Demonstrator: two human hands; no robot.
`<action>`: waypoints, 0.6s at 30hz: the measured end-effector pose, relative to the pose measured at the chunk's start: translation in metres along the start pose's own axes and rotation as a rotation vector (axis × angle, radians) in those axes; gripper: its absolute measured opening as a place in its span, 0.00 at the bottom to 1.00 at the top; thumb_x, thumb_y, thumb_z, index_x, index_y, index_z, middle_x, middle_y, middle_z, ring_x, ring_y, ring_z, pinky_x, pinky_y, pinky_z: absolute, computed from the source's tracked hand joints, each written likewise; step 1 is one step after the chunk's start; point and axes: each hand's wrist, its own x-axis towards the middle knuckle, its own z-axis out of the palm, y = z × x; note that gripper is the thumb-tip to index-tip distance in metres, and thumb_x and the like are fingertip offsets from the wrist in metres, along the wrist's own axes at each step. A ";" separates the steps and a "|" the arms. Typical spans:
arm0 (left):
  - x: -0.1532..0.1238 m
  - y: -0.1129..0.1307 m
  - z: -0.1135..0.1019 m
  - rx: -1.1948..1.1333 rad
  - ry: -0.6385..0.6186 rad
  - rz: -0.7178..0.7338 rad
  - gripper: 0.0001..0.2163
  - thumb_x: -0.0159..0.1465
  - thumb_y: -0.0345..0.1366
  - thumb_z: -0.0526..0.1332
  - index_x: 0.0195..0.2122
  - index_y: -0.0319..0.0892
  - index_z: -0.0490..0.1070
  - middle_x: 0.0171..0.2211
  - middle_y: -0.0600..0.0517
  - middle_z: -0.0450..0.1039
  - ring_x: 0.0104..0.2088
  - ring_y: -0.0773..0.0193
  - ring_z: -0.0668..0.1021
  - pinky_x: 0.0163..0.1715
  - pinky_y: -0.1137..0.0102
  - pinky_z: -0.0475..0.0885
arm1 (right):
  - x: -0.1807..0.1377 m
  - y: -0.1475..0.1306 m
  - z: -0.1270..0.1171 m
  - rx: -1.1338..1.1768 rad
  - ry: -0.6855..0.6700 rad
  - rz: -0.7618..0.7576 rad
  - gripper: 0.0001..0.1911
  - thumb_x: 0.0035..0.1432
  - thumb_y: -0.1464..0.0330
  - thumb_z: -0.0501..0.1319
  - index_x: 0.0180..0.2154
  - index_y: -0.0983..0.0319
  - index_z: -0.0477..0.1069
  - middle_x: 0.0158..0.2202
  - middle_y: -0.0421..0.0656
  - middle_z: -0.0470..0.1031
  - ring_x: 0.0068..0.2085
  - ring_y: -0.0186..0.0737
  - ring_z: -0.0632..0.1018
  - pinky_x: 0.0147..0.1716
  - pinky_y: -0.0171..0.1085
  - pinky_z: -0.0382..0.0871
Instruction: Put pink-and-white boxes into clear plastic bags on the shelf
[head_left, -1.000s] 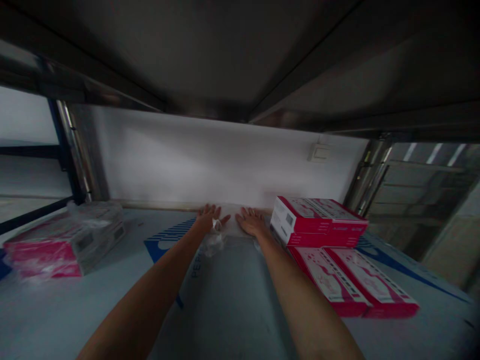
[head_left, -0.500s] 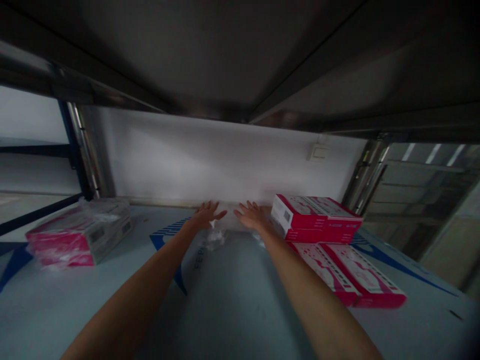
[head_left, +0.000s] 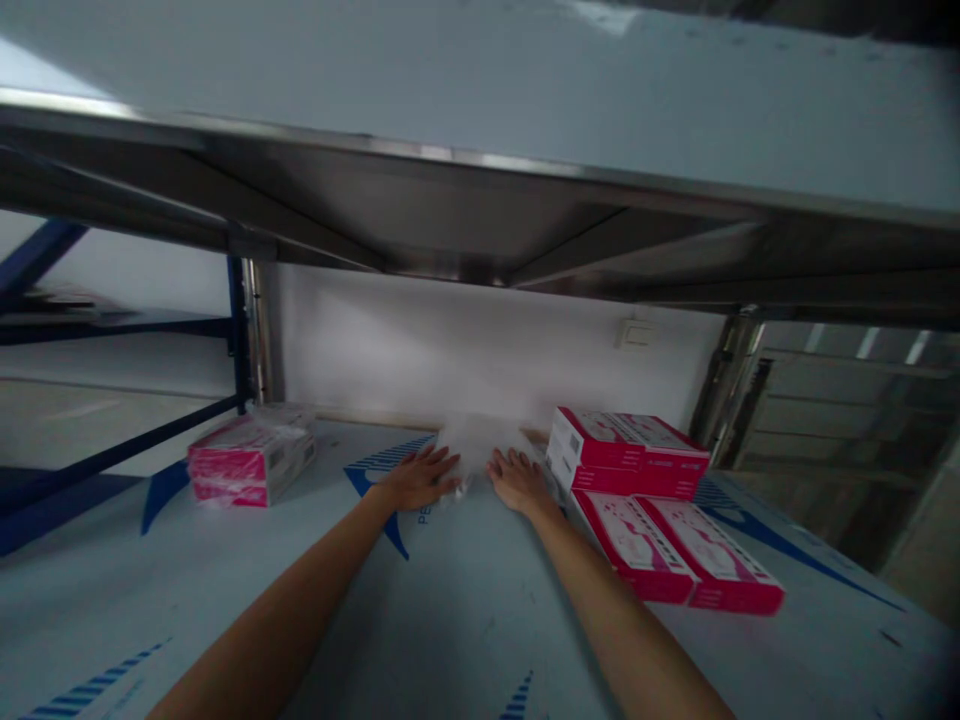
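Both my arms reach far into a metal shelf (head_left: 450, 610) lined with white sheet printed in blue. My left hand (head_left: 418, 479) and my right hand (head_left: 520, 481) lie palm down with fingers spread, on either side of a crumpled piece of clear plastic wrap (head_left: 474, 440) near the back wall. Their fingertips touch the plastic's edges; neither hand closes around it. Just right of my right hand is a stack of red-and-white boxes (head_left: 626, 455).
Two more red boxes (head_left: 679, 550) lie flat in front of the stack. A plastic-wrapped pack of red boxes (head_left: 251, 460) sits at the left. The upper shelf (head_left: 480, 195) hangs low overhead. A metal post (head_left: 724, 385) stands at the right, a blue rack (head_left: 112, 325) at the left.
The view has pulled back and risen, showing the upper shelf's top. My hands have come slightly toward me, and the plastic now bunches up higher between them.
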 end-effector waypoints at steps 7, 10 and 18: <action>-0.001 0.001 0.010 -0.053 0.081 -0.052 0.34 0.68 0.65 0.44 0.71 0.55 0.55 0.72 0.50 0.50 0.72 0.47 0.53 0.69 0.46 0.47 | -0.002 0.004 0.010 -0.015 0.154 -0.008 0.34 0.69 0.50 0.39 0.67 0.57 0.59 0.69 0.52 0.62 0.69 0.53 0.63 0.64 0.55 0.53; 0.000 -0.001 0.009 -0.091 0.171 -0.025 0.30 0.71 0.61 0.42 0.71 0.56 0.55 0.73 0.51 0.47 0.72 0.52 0.54 0.70 0.53 0.50 | -0.009 -0.003 0.005 -0.064 0.308 -0.039 0.31 0.71 0.55 0.39 0.61 0.63 0.68 0.61 0.56 0.72 0.64 0.53 0.68 0.63 0.54 0.54; -0.035 0.014 -0.014 -0.097 0.514 0.021 0.29 0.76 0.45 0.33 0.61 0.42 0.69 0.60 0.46 0.71 0.62 0.58 0.71 0.65 0.62 0.63 | -0.037 -0.023 -0.019 -0.158 0.536 -0.379 0.19 0.67 0.67 0.48 0.47 0.63 0.76 0.45 0.51 0.80 0.51 0.51 0.73 0.55 0.50 0.58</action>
